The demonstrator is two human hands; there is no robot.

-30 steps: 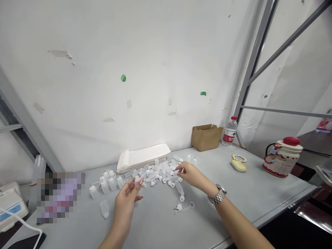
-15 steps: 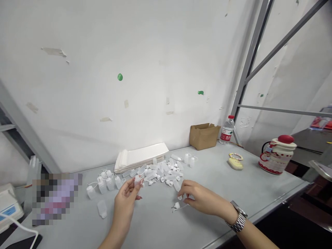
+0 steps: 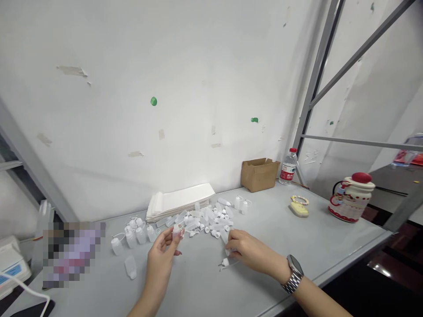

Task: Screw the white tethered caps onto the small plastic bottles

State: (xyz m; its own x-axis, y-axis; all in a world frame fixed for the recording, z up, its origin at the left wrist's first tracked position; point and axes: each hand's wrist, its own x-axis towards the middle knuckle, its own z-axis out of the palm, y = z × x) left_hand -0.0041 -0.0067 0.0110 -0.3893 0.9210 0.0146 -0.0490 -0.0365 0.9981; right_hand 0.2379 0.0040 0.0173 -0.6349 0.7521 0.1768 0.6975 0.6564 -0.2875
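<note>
My left hand pinches a small translucent plastic squeeze bottle upright between thumb and fingers. Over the table at the right edge of the pile, my right hand has its thumb and fingers closed at the neck end of another small bottle, partly hidden by the fingers. Just below those fingertips lies a loose white cap with a thin strap. Between and behind both hands spreads a pile of bottles and caps. Several capped bottles stand left of my left hand, and one flat bottle lies nearer.
A stack of white sheets lies against the wall. Two capped bottles stand behind the pile. Farther right are a cardboard box, a water bottle, a yellow case and a red-lidded jug. A blurred-out item lies left.
My right thumb and fingers have drawn together at the neck end of the lying bottle. My left hand keeps its bottle in nearly the same place. The view has shifted slightly.
</note>
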